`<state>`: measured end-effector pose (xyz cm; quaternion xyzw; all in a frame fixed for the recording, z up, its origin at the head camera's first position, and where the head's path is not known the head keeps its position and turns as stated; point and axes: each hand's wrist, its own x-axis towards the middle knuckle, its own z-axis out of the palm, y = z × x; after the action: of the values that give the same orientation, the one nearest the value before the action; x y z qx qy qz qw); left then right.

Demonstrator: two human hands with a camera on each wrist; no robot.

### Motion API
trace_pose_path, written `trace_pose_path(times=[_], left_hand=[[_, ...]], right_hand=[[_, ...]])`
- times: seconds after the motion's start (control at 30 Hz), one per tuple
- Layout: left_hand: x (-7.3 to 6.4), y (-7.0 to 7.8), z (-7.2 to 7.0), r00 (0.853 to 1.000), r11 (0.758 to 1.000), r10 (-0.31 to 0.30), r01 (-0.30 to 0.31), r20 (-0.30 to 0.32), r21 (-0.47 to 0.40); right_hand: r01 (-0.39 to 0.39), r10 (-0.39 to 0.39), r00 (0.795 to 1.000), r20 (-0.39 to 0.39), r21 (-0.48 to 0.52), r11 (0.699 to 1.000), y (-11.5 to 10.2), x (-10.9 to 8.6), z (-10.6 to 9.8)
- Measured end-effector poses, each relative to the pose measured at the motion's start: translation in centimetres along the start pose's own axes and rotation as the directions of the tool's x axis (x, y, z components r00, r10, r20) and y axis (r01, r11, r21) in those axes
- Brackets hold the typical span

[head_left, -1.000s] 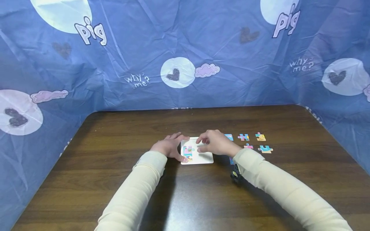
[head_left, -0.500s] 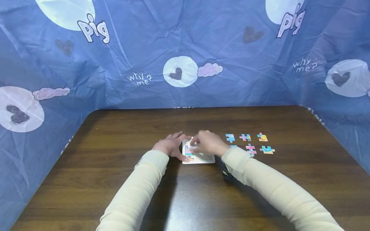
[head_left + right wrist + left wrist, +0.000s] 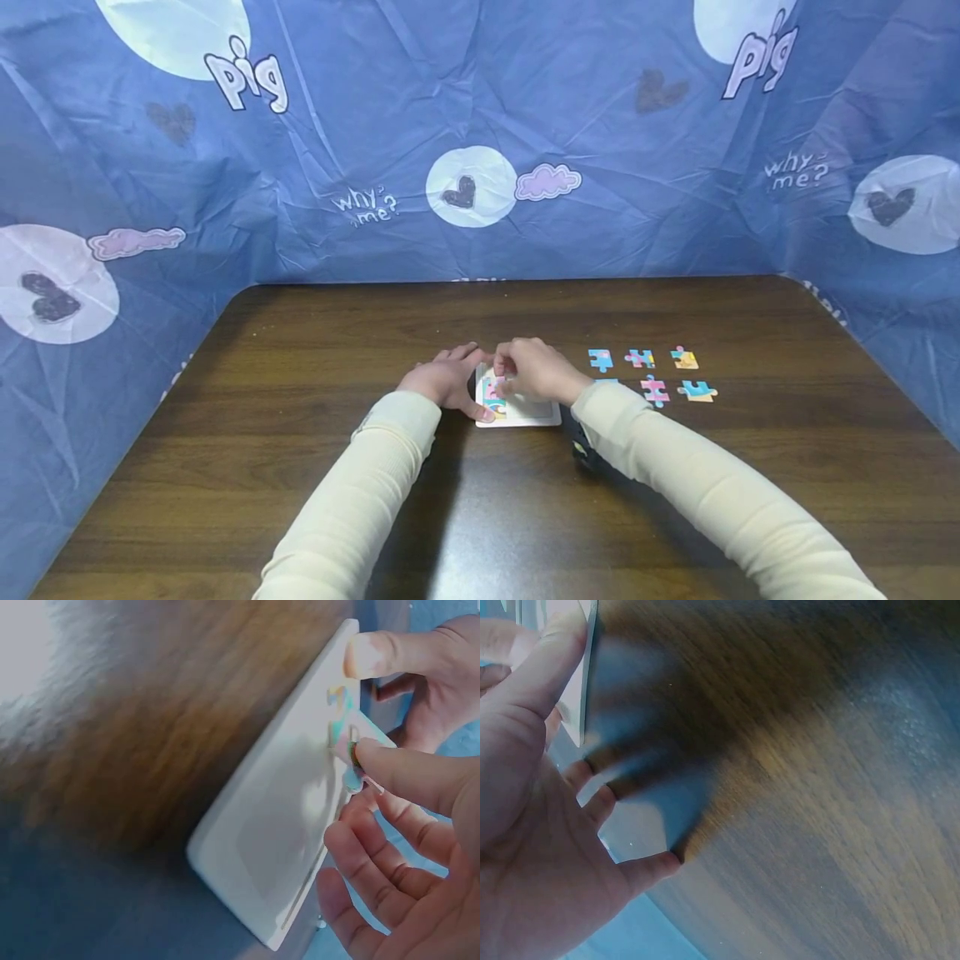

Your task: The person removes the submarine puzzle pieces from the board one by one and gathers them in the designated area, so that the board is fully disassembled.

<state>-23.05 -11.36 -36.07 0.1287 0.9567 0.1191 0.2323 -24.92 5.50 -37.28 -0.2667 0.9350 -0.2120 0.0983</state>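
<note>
A white puzzle board (image 3: 537, 414) lies on the table between both hands. My left hand (image 3: 444, 381) rests at its left side; the thumb presses the near-left corner, and the other fingers spread along the edge and table. Over the board's upper left, my right hand (image 3: 538, 371) pinches a jigsaw piece with pink and teal on it (image 3: 347, 742), which is tilted in the right wrist view. A second jigsaw piece (image 3: 495, 410) lies at the board's lower left, by the left thumb. The right hand hides the board's upper middle.
To the right lie several loose jigsaw pieces in two rows, among them a blue one (image 3: 600, 359), a yellow one (image 3: 684, 358) and a pink one (image 3: 655, 390). Another is partly covered by the right sleeve (image 3: 611, 408). A blue printed cloth (image 3: 375, 100) encloses the wooden table (image 3: 337, 333).
My right hand has moved left across the board to its left side, uncovering loose pieces on the right. The left hand stays at the board's edge. The view has shifted slightly.
</note>
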Motion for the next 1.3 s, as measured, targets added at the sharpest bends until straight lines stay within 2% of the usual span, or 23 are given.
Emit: trace_pose_path(times=[0.23,0.33,0.5,0.67,0.93,1.3], left_hand=[[-0.1,0.0,0.0,1.0,1.0,0.01,-0.01,-0.003,-0.001],[0.0,0.1,0.0,1.0,1.0,0.003,-0.003,0.007,0.008],[0.0,0.1,0.0,1.0,1.0,-0.001,0.0,0.014,0.017],[0.0,0.1,0.0,1.0,1.0,0.007,-0.007,0.004,0.007],[0.0,0.0,0.0,1.0,1.0,-0.001,0.001,0.016,0.013],[0.1,0.1,-0.1,0.999,1.0,-0.015,0.015,0.028,0.008]], right_hand=[[-0.033,0.035,0.999,-0.026,0.096,0.995,0.0,0.1,-1.1],[-0.057,0.056,0.998,0.015,0.107,0.993,0.2,0.1,-1.8],[-0.102,0.097,0.992,0.082,0.059,0.993,0.8,-0.2,-2.3],[-0.145,0.146,0.989,0.034,-0.036,0.989,1.3,-0.3,-1.9],[-0.098,0.102,0.995,0.016,-0.151,0.984,1.5,-0.8,-1.3],[-0.05,0.053,0.998,0.019,-0.137,0.989,2.1,-1.0,-1.2]])
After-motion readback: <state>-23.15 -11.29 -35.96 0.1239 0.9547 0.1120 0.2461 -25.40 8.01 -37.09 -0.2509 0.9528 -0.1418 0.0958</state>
